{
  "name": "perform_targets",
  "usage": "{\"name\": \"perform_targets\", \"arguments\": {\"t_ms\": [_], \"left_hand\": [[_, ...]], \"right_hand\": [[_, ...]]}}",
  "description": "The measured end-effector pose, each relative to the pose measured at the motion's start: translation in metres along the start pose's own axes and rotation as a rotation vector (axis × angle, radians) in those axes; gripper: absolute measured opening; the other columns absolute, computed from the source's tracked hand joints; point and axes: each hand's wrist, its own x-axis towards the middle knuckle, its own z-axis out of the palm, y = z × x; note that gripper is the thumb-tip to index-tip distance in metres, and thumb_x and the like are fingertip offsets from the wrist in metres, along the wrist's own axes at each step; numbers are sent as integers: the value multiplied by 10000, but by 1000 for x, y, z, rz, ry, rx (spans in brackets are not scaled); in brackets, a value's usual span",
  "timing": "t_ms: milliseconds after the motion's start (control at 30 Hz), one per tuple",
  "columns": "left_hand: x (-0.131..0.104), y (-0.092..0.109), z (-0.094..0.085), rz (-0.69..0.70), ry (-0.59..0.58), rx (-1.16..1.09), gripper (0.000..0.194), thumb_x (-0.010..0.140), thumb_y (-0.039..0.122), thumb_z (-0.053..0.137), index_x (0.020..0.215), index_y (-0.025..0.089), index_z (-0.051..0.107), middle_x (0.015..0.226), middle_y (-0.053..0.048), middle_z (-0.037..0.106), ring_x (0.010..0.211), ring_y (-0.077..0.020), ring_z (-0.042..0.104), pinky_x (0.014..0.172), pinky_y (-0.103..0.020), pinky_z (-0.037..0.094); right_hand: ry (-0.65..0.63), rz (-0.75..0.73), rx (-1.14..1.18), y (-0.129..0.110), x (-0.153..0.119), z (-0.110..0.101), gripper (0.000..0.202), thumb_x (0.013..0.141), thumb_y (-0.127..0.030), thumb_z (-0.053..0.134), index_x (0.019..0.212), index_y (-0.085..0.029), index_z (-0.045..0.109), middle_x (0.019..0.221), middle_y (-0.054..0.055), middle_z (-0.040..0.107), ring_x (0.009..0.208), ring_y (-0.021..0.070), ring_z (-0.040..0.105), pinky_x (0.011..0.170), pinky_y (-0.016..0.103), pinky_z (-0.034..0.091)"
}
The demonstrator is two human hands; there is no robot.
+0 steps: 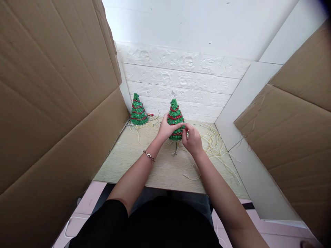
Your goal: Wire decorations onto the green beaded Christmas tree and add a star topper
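Observation:
A small green beaded Christmas tree (pixel 174 116) with red garland and a clear star (pixel 173 93) on top is upright in front of me. My left hand (pixel 166 128) is closed around its left side, with the thumb across the front. At the lower right of the tree, my right hand (pixel 192 138) is pinched close against the beads. Whatever lies between its fingertips is too small to make out. A second green tree (pixel 139 112), with red garland and no star visible, stands at the back left of the table.
Loose pale yellow wires (pixel 216 143) lie tangled on the right of the wooden table (pixel 129 165), with more beside the second tree. Cardboard panels rise at the left (pixel 77 86) and right (pixel 292 127). A white brick-patterned wall (pixel 178 75) closes the back.

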Motion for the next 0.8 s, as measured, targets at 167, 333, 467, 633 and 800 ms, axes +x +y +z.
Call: {"name": "perform_targets", "arguments": {"t_ms": [167, 333, 467, 633, 800], "left_hand": [[0, -1, 0, -6, -41, -10, 554, 516, 282, 794, 990, 178, 528, 992, -67, 629, 973, -233, 588, 889, -375, 452], [1, 2, -1, -44, -24, -132, 582, 515, 317, 801, 1003, 167, 522, 986, -79, 635, 918, -227, 612, 859, -379, 473], [4, 1, -4, -67, 61, -181, 612, 494, 326, 812, 1004, 165, 515, 989, -79, 634, 907, -224, 615, 847, -380, 486], [6, 0, -6, -69, 135, -277, 564, 522, 343, 800, 983, 175, 523, 959, -59, 642, 861, -192, 621, 823, -361, 505], [8, 0, -8, -95, 218, -321, 519, 545, 327, 788, 960, 176, 515, 946, -50, 644, 839, -161, 621, 824, -327, 509]], "right_hand": [[-76, 50, 11, 0, 0, 0, 258, 903, -211, 371, 1142, -198, 468, 856, 71, 624, 736, 191, 580, 664, 334, 478], [3, 169, 94, 3, 1, -2, 285, 866, -342, 499, 1106, -190, 482, 809, 48, 591, 711, 176, 554, 652, 319, 472], [53, 238, 144, 6, 2, -5, 270, 850, -360, 529, 1057, -188, 501, 793, 30, 593, 662, 152, 537, 637, 297, 465], [36, 221, 185, 6, 2, -6, 231, 835, -387, 550, 958, -191, 558, 715, 15, 607, 668, 152, 573, 652, 289, 472], [12, 229, 222, 2, 1, -2, 212, 875, -360, 467, 953, -205, 588, 779, 41, 651, 665, 153, 601, 664, 299, 501]]}}
